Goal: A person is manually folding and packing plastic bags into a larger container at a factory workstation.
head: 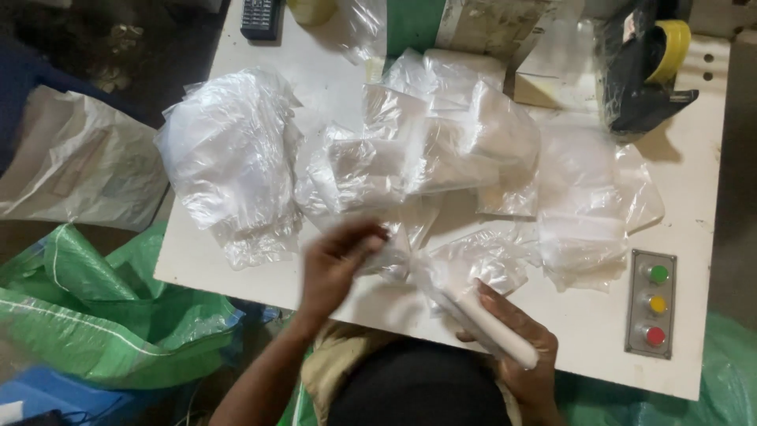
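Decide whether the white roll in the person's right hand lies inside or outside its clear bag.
Partly in. The white roll pokes from the clear bag, its lower end bare in the right hand.

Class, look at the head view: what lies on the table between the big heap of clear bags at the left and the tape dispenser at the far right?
Head view: a loose spread of clear plastic bags covers the white table there.

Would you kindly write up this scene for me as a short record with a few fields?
Surface: white table
Left hand: blurred, pinching the end of a clear plastic bag
Right hand: gripping a white roll at the bag's other end
Around: loose pile of clear bags on the left, filled clear packets in the middle
Far edge: tape dispenser, remote control
Right edge: panel of three buttons, green, yellow, red
Floor: green woven sack
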